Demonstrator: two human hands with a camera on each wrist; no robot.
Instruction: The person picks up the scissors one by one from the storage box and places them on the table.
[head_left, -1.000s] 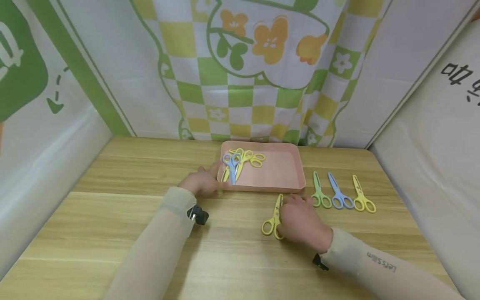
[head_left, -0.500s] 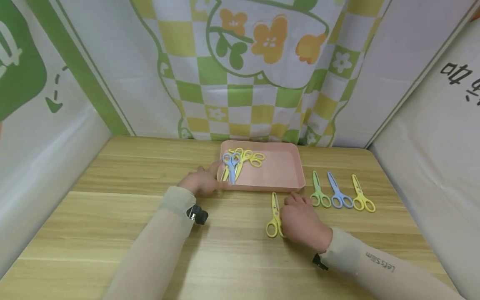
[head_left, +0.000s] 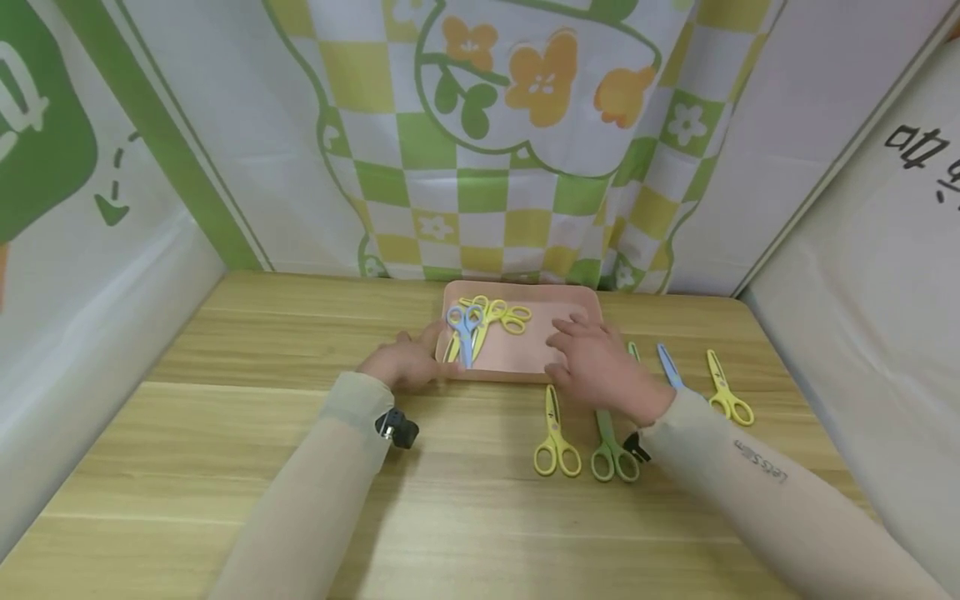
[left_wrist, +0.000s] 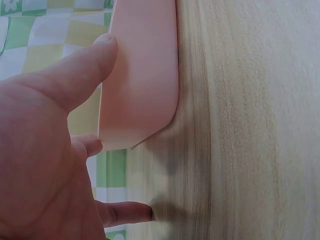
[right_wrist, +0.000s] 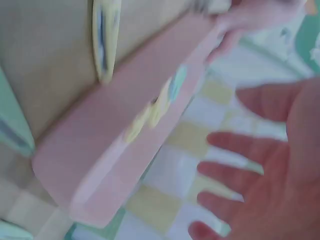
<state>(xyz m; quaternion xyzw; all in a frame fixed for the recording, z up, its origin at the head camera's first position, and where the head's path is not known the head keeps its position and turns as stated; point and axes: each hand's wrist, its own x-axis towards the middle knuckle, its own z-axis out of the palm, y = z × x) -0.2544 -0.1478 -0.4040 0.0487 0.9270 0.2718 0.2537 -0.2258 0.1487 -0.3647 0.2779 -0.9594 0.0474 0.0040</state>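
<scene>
My left hand (head_left: 403,364) rests at the near left corner of a pink tray (head_left: 510,375), its thumb (left_wrist: 102,52) touching the outer front wall. Over the tray's right part hovers my right hand (head_left: 600,367), fingers spread and holding nothing. Inside the tray, at its left, lie blue scissors (head_left: 465,333) on top of several yellow scissors (head_left: 516,319). On the table in front of the tray are yellow scissors (head_left: 555,442) and green scissors (head_left: 613,457), the green blades partly hidden under my right hand.
To the right of the tray lie another green pair of scissors (head_left: 633,350), mostly hidden, blue scissors (head_left: 670,368) partly behind my right wrist, and yellow scissors (head_left: 726,396). A checked curtain (head_left: 480,192) hangs behind the wooden table (head_left: 285,333).
The yellow scissors in front of the tray have swung straighter. My right hand has left them and moved forward over the tray, uncovering the green scissors. The left hand stays put.
</scene>
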